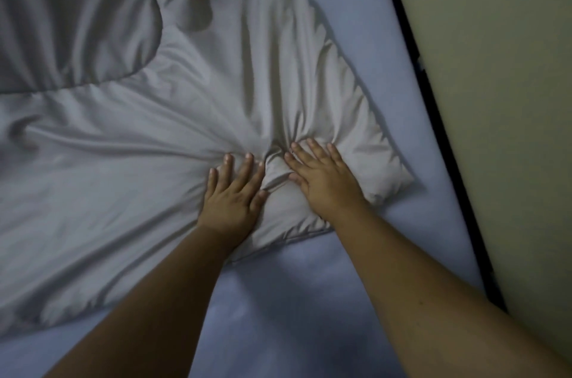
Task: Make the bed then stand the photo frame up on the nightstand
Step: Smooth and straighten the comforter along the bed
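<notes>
Bed-making was under way.
Left hand [233, 191] and right hand [322, 174] pressed flat, ungripping, on the rumpled grey padded duvet [154, 136]; pale blue sheet [309, 300] lay exposed, no frame was visible.

This is a bedroom in a home. A bed fills nearly the whole view: a smooth pale blue fitted sheet [309, 300] covers the mattress, and a soft, puffy light grey duvet [123, 160] lies rumpled across it, creased into deep folds, one corner reaching toward the bed's edge. A plain cream-painted wall [495, 99] runs just beside the bed, with a narrow dark gap [439, 117] between mattress and wall. The light is dim.
</notes>
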